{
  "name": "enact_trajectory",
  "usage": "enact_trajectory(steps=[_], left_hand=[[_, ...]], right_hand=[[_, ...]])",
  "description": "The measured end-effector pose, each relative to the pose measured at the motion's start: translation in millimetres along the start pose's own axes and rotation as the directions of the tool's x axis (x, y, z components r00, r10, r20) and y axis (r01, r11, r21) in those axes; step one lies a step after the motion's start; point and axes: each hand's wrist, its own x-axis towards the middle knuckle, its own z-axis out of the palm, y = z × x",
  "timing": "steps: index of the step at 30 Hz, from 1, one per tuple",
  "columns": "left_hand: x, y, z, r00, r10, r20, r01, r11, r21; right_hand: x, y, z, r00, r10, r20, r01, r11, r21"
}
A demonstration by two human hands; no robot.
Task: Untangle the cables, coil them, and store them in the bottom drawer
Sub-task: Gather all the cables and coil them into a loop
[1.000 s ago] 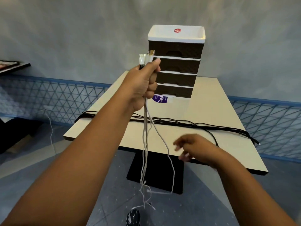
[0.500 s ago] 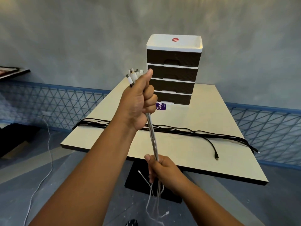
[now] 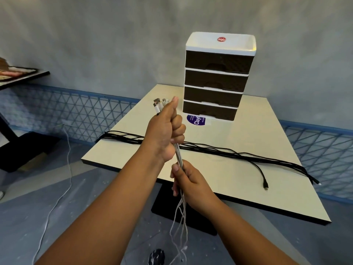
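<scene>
My left hand (image 3: 165, 131) grips a bundle of white cables (image 3: 179, 157) near their plug ends, which stick out above the fist. Just below it, my right hand (image 3: 188, 180) grips the same bundle; the loose cable tails hang down toward the floor. Both hands are in front of the table's near edge. A bundle of black cables (image 3: 219, 150) lies stretched across the cream table (image 3: 257, 134). The drawer unit (image 3: 217, 77), white top and dark drawers, stands at the table's far side with all drawers closed, including the bottom drawer (image 3: 210, 111).
A purple round sticker (image 3: 196, 120) lies on the table in front of the drawer unit. A white cord (image 3: 63, 178) trails on the floor at the left. A dark shelf (image 3: 19, 75) stands at far left. A blue lattice panel runs along the wall.
My right hand came up from beside the table and took hold of the white cables under my left hand. My left hand has lowered with the bundle.
</scene>
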Motion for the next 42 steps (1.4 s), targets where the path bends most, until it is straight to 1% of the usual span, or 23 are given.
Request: enact_trajectory(steps=[4,9,14,18,22,24,26,28,31,35,38,40,42], left_hand=[[7,3,-18,0.998,0.019,-0.054,-0.024,0.995,-0.093],[19,17,-43,0.995,0.052,-0.09,-0.065,0.987,-0.145],[40,34,-71,0.99,0.093,-0.102,-0.109,0.979,-0.17],[63,49,-103,0.985,0.108,-0.133,-0.13,0.976,-0.177],[93,66,-149,0.987,0.086,-0.136,-0.112,0.974,-0.197],[110,76,-178,0.989,0.058,-0.136,-0.085,0.976,-0.199],[117,82,-201,0.99,0.047,-0.135,-0.073,0.978,-0.194],[126,90,-230,0.99,0.023,-0.141,-0.052,0.977,-0.207],[135,98,-275,0.988,-0.032,-0.15,-0.003,0.974,-0.228],[134,102,-322,0.98,-0.103,-0.168,0.062,0.971,-0.23],[129,104,-349,0.976,-0.124,-0.181,0.089,0.977,-0.194],[125,106,-365,0.971,-0.138,-0.193,0.103,0.978,-0.181],[123,108,-378,0.967,-0.142,-0.214,0.106,0.979,-0.172]], right_hand=[[7,12,4,0.997,0.041,0.065,-0.037,0.997,-0.069],[21,25,6,0.981,0.097,0.168,-0.045,0.956,-0.29],[48,25,15,0.974,0.129,0.188,-0.078,0.963,-0.257],[87,22,25,0.985,0.1,0.141,-0.063,0.967,-0.248],[132,20,45,0.998,0.064,0.002,-0.062,0.974,-0.219],[160,21,60,0.998,0.058,-0.04,-0.065,0.975,-0.21],[178,20,71,0.997,0.043,-0.059,-0.055,0.973,-0.226],[200,22,86,0.999,0.017,-0.048,-0.03,0.962,-0.271],[229,23,109,0.999,-0.038,0.0,0.035,0.922,-0.387],[265,20,141,0.992,-0.09,0.093,0.127,0.822,-0.555],[291,15,166,0.979,-0.082,0.189,0.186,0.752,-0.632],[310,14,181,0.966,-0.067,0.248,0.226,0.683,-0.694],[328,14,194,0.96,-0.031,0.278,0.239,0.609,-0.757]])
